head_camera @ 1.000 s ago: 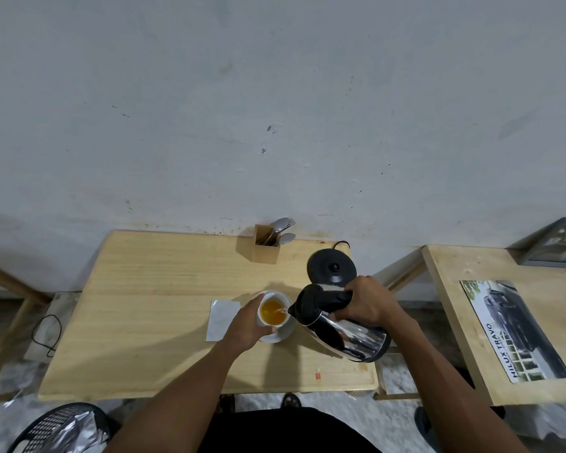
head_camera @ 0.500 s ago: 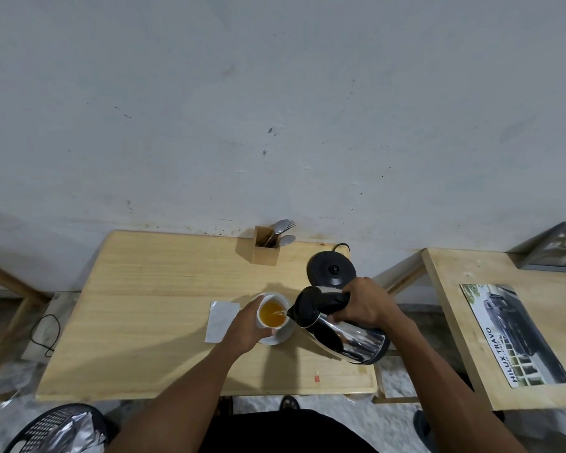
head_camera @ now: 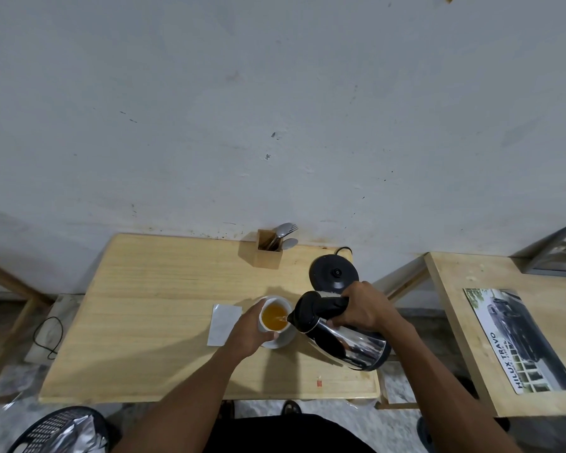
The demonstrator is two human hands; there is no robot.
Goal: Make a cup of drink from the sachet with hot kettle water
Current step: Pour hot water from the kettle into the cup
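Head camera is looking down on a pale wooden table (head_camera: 151, 308), and the right hand (head_camera: 363, 310) is wrapping tight around the black handle of a shiny steel kettle with a black lid (head_camera: 347, 338), tipping it hard to the left. Its spout is sitting right at the rim of a small white cup (head_camera: 274, 313), and a thin stream is running into orange-amber liquid that is filling the cup close to the top. The left hand (head_camera: 250, 331) is curling around the cup's near-left side, gripping it as it stands on a white saucer (head_camera: 283, 340). Just left of that hand a white rectangular sachet (head_camera: 223, 323) is lying flat on the wood (whether torn, too small to tell). Behind the kettle, the round black kettle base (head_camera: 334, 273) is sitting near the wall, and a wooden box of metal cutlery (head_camera: 270, 251) is standing to its left.
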